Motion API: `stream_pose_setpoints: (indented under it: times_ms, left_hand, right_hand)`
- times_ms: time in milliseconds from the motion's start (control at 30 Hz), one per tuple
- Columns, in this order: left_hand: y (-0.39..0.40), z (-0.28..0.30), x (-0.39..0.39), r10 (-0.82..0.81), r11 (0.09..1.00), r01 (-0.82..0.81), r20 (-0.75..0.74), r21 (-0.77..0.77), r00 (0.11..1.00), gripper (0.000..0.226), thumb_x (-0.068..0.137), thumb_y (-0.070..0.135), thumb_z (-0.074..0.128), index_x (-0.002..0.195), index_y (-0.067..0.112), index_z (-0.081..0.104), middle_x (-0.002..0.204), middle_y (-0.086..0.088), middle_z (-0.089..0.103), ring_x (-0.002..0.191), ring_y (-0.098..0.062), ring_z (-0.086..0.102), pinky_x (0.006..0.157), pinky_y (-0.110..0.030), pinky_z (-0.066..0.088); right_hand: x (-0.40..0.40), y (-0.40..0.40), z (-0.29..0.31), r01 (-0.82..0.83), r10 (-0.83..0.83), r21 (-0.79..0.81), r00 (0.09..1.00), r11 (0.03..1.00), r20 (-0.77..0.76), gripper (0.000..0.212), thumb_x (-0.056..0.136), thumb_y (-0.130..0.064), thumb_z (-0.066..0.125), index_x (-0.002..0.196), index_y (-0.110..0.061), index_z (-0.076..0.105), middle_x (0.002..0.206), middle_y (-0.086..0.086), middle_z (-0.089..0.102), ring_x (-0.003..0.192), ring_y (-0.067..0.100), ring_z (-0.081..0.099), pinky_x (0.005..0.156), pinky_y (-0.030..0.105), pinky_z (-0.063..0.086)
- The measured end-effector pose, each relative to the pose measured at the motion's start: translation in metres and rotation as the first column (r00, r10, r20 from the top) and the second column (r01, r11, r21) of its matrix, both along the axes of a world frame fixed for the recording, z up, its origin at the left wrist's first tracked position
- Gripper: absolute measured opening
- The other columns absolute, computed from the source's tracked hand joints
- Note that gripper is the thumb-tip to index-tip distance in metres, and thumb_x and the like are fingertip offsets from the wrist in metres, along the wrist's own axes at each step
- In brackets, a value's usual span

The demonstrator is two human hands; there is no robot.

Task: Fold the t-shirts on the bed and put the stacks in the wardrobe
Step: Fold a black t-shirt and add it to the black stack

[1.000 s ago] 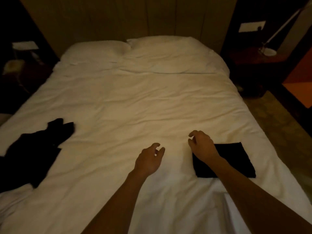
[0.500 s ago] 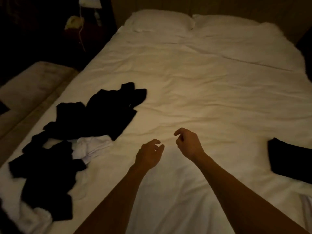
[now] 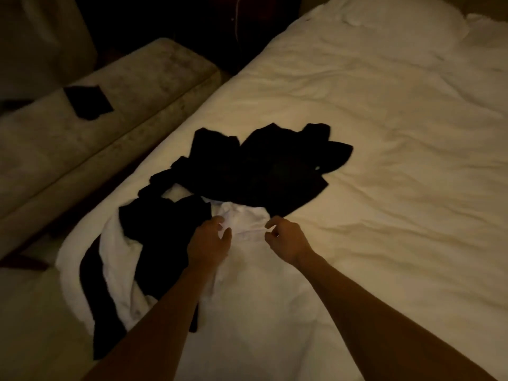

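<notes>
My left hand (image 3: pixel 210 240) and right hand (image 3: pixel 286 242) hover with loosely curled fingers, holding nothing, over a white t-shirt (image 3: pixel 244 225). The unfolded pile of black t-shirts (image 3: pixel 258 169) lies on the bed (image 3: pixel 384 160), so most folding remains.

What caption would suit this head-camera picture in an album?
Both hands, left and right, reach for a white t-shirt amid unfolded black t-shirts on the bed.

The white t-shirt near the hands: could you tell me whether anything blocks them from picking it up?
Nothing lies between either hand and the white t-shirt. The left hand and right hand hover at it, but black t-shirts overlap its far edge.
</notes>
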State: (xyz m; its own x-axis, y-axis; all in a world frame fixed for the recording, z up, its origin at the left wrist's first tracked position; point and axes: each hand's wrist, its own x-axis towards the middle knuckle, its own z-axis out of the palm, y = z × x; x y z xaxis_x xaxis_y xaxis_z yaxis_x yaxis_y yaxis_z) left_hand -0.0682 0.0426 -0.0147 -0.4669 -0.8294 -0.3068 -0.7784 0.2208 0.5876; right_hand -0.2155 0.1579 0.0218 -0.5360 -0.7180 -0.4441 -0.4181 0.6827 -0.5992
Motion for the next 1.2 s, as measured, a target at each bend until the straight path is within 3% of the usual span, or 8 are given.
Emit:
stream_pose_setpoints:
  times_ms: [200,367,533,667,800,933,1033,1200]
  left_hand:
    - [-0.034,-0.033,0.059,0.129,0.968,-0.065,0.262,-0.242,0.956,0.07,0.087,0.031,0.069,0.148,0.012,0.04,0.151,-0.019,0.037,0.133,-0.042,0.035,0.099,-0.055,0.04]
    - [-0.042,-0.049,0.078,0.202,0.943,-0.132,0.21,-0.305,0.957,0.095,0.081,0.023,0.075,0.157,0.015,0.017,0.158,-0.019,0.021,0.118,-0.045,0.046,0.081,-0.053,0.053]
    - [-0.05,-0.034,0.081,0.301,0.943,-0.266,0.169,-0.202,0.939,0.024,0.098,0.021,0.055,0.118,0.008,0.055,0.121,-0.015,0.049,0.094,-0.039,0.06,0.062,-0.038,0.039]
    - [-0.051,-0.004,0.066,0.231,0.95,-0.225,0.003,-0.217,0.973,0.014,0.097,0.025,0.056,0.1,0.012,0.061,0.094,-0.005,0.06,0.088,-0.029,0.062,0.065,-0.035,0.042]
    - [-0.037,0.04,0.035,0.012,0.98,-0.065,-0.266,-0.19,0.964,0.011,0.094,0.029,0.061,0.09,0.018,0.06,0.072,0.003,0.054,0.077,-0.023,0.057,0.073,-0.039,0.048]
    - [-0.023,0.087,0.009,-0.043,0.995,-0.008,-0.513,-0.096,0.857,0.015,0.093,0.032,0.064,0.09,0.02,0.056,0.092,-0.004,0.055,0.093,-0.023,0.054,0.085,-0.033,0.044]
    - [-0.004,0.124,-0.017,-0.089,0.996,0.06,-0.585,-0.068,0.806,0.019,0.094,0.03,0.066,0.089,0.015,0.055,0.099,-0.005,0.052,0.085,-0.013,0.053,0.079,-0.022,0.038]
    - [0.047,0.183,-0.043,-0.223,0.934,0.346,-0.605,0.093,0.764,0.04,0.082,0.05,0.072,0.114,0.033,0.056,0.103,0.018,0.061,0.093,0.005,0.058,0.077,-0.016,0.046]
  right_hand:
    - [0.048,-0.066,-0.037,-0.276,0.266,0.07,0.957,0.959,0.118,0.037,0.096,-0.026,0.059,0.129,-0.011,0.052,0.118,0.018,0.064,0.109,0.036,0.059,0.081,0.032,0.043]
    - [0.087,-0.099,-0.054,-0.397,0.377,0.115,0.912,0.911,0.163,0.045,0.096,-0.027,0.058,0.137,-0.011,0.048,0.131,0.016,0.059,0.12,0.033,0.055,0.09,0.031,0.043]
    - [0.103,-0.101,-0.057,-0.415,0.388,0.142,0.903,0.899,0.186,0.044,0.095,-0.025,0.058,0.136,-0.011,0.049,0.129,0.017,0.06,0.117,0.035,0.057,0.087,0.029,0.044]
    - [0.097,-0.099,-0.042,-0.324,0.304,0.077,0.931,0.943,0.204,0.053,0.088,-0.03,0.061,0.136,-0.014,0.045,0.123,0.014,0.063,0.112,0.034,0.06,0.091,0.04,0.05]
    - [0.077,-0.086,-0.01,-0.137,0.212,-0.272,0.94,0.953,0.267,0.08,0.08,-0.029,0.073,0.147,-0.015,0.032,0.121,0.01,0.062,0.11,0.029,0.062,0.091,0.043,0.053]
    - [0.035,-0.068,0.044,-0.132,0.135,-0.291,0.991,0.948,-0.007,0.051,0.07,-0.043,0.069,0.111,-0.014,0.055,0.107,0.015,0.056,0.101,0.035,0.055,0.087,0.047,0.049]
    - [0.001,-0.041,0.098,-0.154,0.09,-0.276,0.968,0.949,-0.233,0.041,0.08,-0.026,0.075,0.113,-0.008,0.058,0.118,0.017,0.046,0.11,0.031,0.045,0.094,0.032,0.039]
    - [-0.038,0.037,0.192,-0.083,-0.014,-0.361,0.966,0.929,-0.259,0.015,0.085,-0.009,0.066,0.088,-0.015,0.053,0.086,0.002,0.06,0.083,0.022,0.059,0.065,0.022,0.039]
